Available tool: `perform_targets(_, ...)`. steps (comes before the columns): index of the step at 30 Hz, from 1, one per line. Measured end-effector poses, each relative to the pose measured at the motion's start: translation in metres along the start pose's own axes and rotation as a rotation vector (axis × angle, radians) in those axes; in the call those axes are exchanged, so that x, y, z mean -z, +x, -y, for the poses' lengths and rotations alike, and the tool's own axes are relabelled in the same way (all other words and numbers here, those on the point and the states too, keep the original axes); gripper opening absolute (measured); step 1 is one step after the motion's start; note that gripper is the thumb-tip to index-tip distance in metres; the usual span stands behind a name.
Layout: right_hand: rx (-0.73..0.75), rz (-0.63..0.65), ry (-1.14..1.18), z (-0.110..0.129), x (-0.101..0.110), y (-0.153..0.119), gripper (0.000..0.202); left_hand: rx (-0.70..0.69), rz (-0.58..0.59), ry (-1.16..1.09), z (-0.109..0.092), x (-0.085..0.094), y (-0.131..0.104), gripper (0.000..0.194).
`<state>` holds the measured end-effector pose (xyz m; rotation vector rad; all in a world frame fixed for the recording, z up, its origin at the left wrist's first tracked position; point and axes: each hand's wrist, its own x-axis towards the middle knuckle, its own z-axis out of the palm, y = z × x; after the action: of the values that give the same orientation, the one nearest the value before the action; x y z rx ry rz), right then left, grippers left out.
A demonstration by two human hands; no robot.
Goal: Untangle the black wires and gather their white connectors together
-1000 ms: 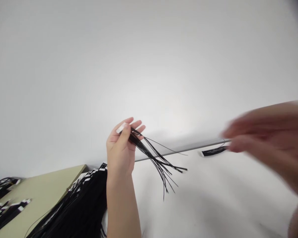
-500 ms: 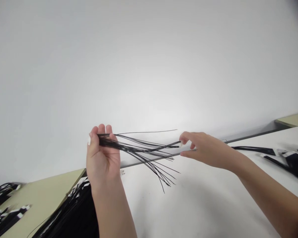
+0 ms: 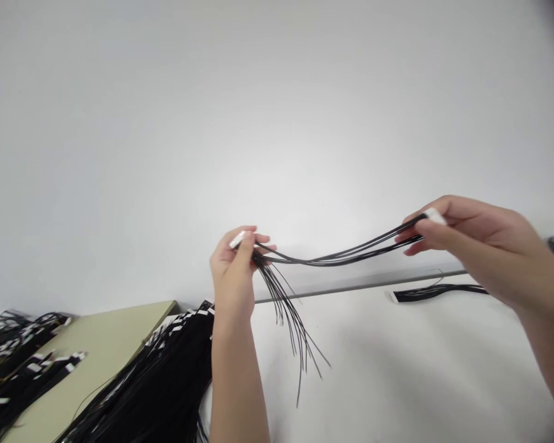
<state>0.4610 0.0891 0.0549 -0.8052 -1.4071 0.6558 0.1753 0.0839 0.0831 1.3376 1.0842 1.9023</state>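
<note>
Blk thin-wire harness (image 3: 321,264), ctr to R of frame; long axis L–R, R end slightly higher. L hand (image 3: 233,271) pinches wht plastic connector (image 3: 237,239); R hand (image 3: 489,237) grips 2nd wht connector (image 3: 434,216). Few wires span both; rest hang loose-ended, pointing down-R. Blk wire pile (image 3: 166,375), lower L.

A wiring workshop, it appears: a cable bundle (image 3: 323,263) is held over a white worktop (image 3: 373,369). Black cables with white connectors (image 3: 161,369) are heaped at the worktop's left; a plain white wall (image 3: 277,123) rises behind it.
</note>
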Motion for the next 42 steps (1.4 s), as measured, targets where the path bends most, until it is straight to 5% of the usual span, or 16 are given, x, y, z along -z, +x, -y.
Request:
perform_targets(6, -0.127, -0.186, 0.563, 0.006, -0.017, 0.002, 0.028, 0.192, 0.446, 0.187, -0.005, -0.019, -0.019, 0.026)
perform_targets(11, -0.392, -0.033, 0.643, 0.007, -0.032, 0.001, 0.041, 0.202, 0.657, 0.238, -0.009, -0.026, -0.028, 0.028)
perform_targets(14, -0.440, 0.153, 0.529, 0.001, -0.040, -0.005, 0.049, 0.148, 0.631, 0.193, -0.007, -0.032, -0.031, 0.026)
perform_targets(21, -0.367, 0.435, 0.362, -0.002, -0.069, -0.019, 0.026, 0.371, 0.512, -0.172, 0.002, -0.045, -0.038, 0.023)
perform_targets(29, -0.219, 0.285, 0.352, 0.002, -0.079, -0.025, 0.019, 0.448, 0.495, -0.349, -0.003, -0.051, -0.045, 0.020)
perform_targets(42, -0.213, 0.305, 0.345, -0.003, -0.082, -0.029, 0.014, 0.474, 0.569, -0.299, 0.002, -0.052, -0.049, 0.028)
